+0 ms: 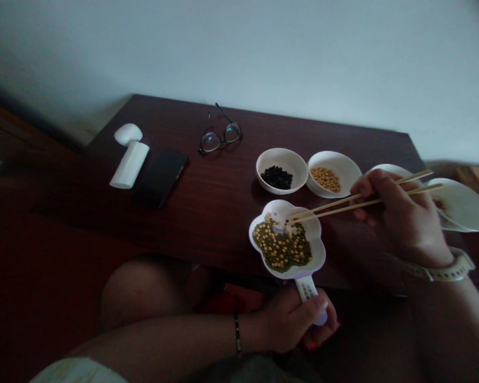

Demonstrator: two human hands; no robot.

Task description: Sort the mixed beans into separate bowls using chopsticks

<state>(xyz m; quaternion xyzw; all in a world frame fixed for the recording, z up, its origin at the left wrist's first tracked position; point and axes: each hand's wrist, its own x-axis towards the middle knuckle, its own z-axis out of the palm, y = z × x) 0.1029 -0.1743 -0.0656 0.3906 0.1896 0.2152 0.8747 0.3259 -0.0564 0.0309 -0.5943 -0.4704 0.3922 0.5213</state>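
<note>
Left hand [293, 322] is closed around the handle [305, 287] of the petal-shaped scoop [319, 244], presumably to keep it level so that the mung beans [293, 246] and soybeans [280, 259] inside do not spill. Position the scoop at the near edge of the dark wooden table [207, 207]; whether it rests there cannot be told. Right hand [407, 218] grasps the chopsticks [339, 210] well behind their tips, likely for an unobstructed reach. The tips are inside the scoop, close together; whether they pinch a bean cannot be told. Beyond the scoop, the black-bean bowl [299, 166] and soybean bowl [348, 173] stand side by side, apparently for easy reach. Toward the right edge, a third bowl [391, 168] and fourth bowl [469, 205] are partly hidden by the right hand. Eyeglasses [211, 141] lie near the far edge.
</note>
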